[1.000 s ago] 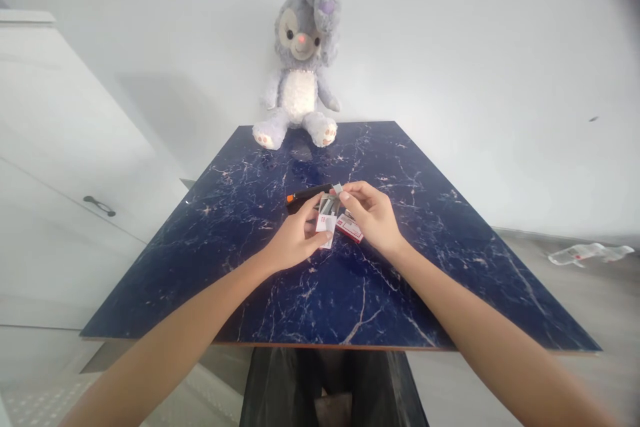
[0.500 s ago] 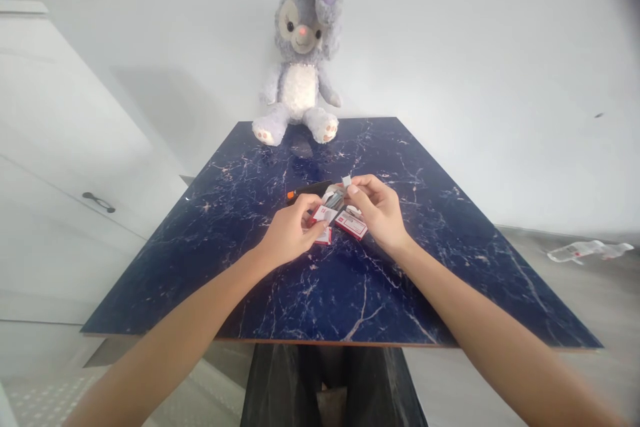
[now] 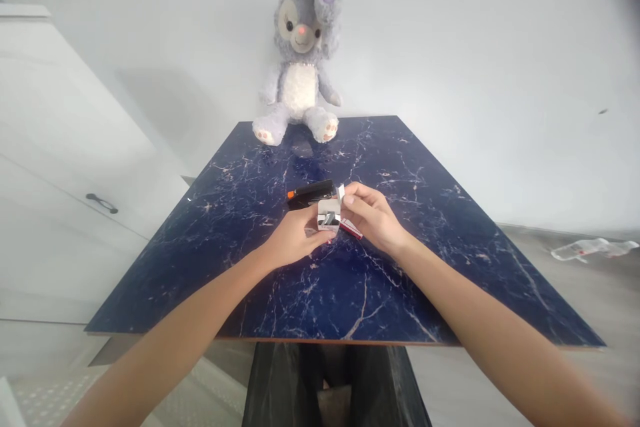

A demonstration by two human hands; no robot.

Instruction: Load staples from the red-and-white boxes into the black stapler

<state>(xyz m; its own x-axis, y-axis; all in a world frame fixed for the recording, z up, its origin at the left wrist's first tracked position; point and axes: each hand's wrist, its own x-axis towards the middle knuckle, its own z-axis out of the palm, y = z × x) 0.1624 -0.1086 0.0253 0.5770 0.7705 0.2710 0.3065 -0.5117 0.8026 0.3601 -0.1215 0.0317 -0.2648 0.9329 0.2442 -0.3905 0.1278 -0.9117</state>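
Observation:
Both my hands meet over the middle of the dark blue marbled table (image 3: 350, 280). My left hand (image 3: 293, 240) is closed around a small white staple box (image 3: 329, 213) with its end open, showing silvery staples inside. My right hand (image 3: 373, 217) pinches the box's white flap at its top right, with a red-and-white part of the packet (image 3: 351, 229) showing below its fingers. A black stapler with an orange end (image 3: 310, 193) lies on the table just beyond the hands.
A grey and white plush rabbit (image 3: 303, 47) sits at the table's far edge against the white wall. A white cabinet with a dark handle (image 3: 101, 203) stands at the left. A crumpled plastic wrapper (image 3: 593, 248) lies on the floor at the right.
The box has been turned upright so its open end faces me, and both hands have drawn a little closer together. The stapler now shows fully beyond them.

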